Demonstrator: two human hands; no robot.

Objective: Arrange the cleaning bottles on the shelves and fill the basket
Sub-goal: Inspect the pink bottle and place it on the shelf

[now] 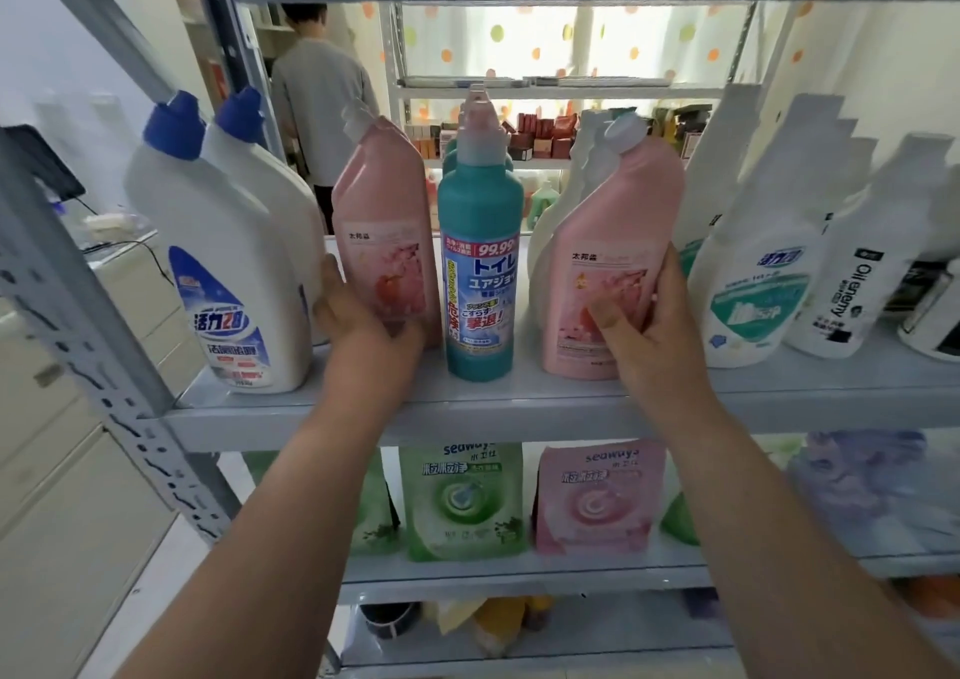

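The left pink bottle (382, 211) stands upright and the right pink bottle (618, 221) tilts on the shelf (519, 411), a teal bottle (480, 263) between them, with your left grip (358, 317) clasped round the first and your right grip (649, 330) round the second.

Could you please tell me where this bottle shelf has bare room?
Slim patches only: between the teal bottle and the tilted pink bottle the right hand holds, and the shelf front strip. The left hand holds the upright pink bottle; white bottles at right crowd.
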